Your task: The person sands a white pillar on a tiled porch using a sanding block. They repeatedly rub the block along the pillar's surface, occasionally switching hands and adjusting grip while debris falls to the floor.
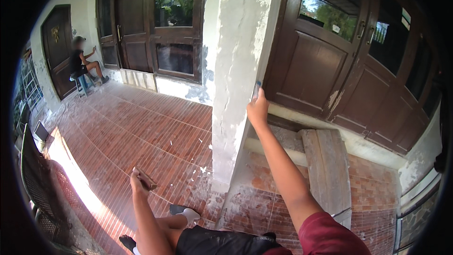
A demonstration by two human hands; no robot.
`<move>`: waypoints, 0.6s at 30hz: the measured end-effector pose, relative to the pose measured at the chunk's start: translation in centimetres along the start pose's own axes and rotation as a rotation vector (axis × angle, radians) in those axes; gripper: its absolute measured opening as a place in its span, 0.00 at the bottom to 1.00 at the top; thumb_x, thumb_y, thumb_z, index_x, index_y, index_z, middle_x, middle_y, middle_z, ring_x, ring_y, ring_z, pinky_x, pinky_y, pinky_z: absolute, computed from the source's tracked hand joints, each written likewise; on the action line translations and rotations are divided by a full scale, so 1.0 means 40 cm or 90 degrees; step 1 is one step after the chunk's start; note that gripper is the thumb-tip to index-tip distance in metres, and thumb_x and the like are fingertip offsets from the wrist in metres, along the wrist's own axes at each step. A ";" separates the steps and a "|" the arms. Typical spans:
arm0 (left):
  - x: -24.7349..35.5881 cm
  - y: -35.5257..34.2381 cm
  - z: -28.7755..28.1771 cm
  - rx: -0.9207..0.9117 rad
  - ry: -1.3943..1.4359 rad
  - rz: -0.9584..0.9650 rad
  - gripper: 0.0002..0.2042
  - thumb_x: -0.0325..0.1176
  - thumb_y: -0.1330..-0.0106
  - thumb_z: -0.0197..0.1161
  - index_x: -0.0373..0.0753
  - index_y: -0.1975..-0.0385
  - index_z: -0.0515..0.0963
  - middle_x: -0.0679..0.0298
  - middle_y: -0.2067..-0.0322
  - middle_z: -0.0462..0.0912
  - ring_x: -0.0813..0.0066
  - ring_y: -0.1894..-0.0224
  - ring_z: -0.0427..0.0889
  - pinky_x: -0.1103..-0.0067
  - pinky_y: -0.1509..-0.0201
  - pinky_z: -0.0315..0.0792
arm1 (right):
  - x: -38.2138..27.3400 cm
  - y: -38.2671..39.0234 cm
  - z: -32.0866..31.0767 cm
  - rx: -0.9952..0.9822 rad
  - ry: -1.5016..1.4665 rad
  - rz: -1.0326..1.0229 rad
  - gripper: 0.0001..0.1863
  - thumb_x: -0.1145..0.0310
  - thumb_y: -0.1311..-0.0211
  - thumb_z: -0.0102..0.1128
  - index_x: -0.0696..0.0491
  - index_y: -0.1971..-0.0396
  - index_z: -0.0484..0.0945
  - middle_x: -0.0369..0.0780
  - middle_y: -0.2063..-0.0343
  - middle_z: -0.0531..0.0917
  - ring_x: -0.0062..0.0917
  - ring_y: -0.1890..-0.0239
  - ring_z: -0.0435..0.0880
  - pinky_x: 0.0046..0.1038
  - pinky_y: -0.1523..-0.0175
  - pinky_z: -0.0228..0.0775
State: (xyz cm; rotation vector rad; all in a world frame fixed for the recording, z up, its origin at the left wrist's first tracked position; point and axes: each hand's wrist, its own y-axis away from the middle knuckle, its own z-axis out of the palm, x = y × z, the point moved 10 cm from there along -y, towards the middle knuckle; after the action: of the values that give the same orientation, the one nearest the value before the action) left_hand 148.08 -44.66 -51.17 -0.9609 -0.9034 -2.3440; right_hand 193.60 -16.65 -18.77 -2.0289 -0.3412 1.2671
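Your right hand (257, 111) is wrapped around a slim grey tool (256, 88) at the peeling pillar's (234, 71) right edge, beside the brown door (314, 68). The tool points up and away from you, its long axis nearly upright with a slight lean right — whether it touches the pillar, you can't tell. Your left hand (137, 183) grips a flat brown block (147, 181) above the tiled floor (137, 132), its long axis slanting down to the right.

A person (76, 62) sits on a blue stool (84, 83) near the tiled floor's (141, 118) far-left corner, beside a brown door (57, 42)
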 end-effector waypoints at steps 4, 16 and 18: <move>-0.022 0.056 0.081 -0.017 -0.206 -0.003 0.14 0.44 0.41 0.60 0.40 0.64 0.73 0.61 0.75 0.75 0.66 0.73 0.78 0.67 0.69 0.76 | 0.084 0.089 0.001 -0.043 -0.037 0.039 0.20 0.80 0.42 0.46 0.63 0.48 0.70 0.57 0.59 0.80 0.48 0.52 0.79 0.38 0.47 0.69; -0.269 0.221 0.377 -0.281 -0.550 0.004 0.22 0.41 0.47 0.72 0.34 0.57 0.76 0.62 0.65 0.80 0.75 0.65 0.79 0.76 0.59 0.75 | 0.243 0.789 0.163 -0.392 -0.118 0.257 0.19 0.82 0.44 0.50 0.58 0.51 0.76 0.42 0.60 0.81 0.27 0.54 0.79 0.24 0.50 0.70; -0.309 0.238 0.406 -0.348 -0.534 -0.016 0.26 0.44 0.47 0.72 0.33 0.55 0.75 0.61 0.63 0.81 0.74 0.62 0.79 0.75 0.58 0.75 | 0.239 0.897 0.216 -0.504 -0.220 0.412 0.14 0.76 0.41 0.53 0.59 0.54 0.77 0.40 0.63 0.82 0.24 0.60 0.81 0.21 0.57 0.72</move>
State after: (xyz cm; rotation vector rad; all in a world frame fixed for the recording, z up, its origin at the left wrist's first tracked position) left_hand 169.22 -37.74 -47.68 -2.2573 -0.5113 -2.2311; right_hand 185.70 -33.26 -52.19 -2.6997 -0.4024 2.1446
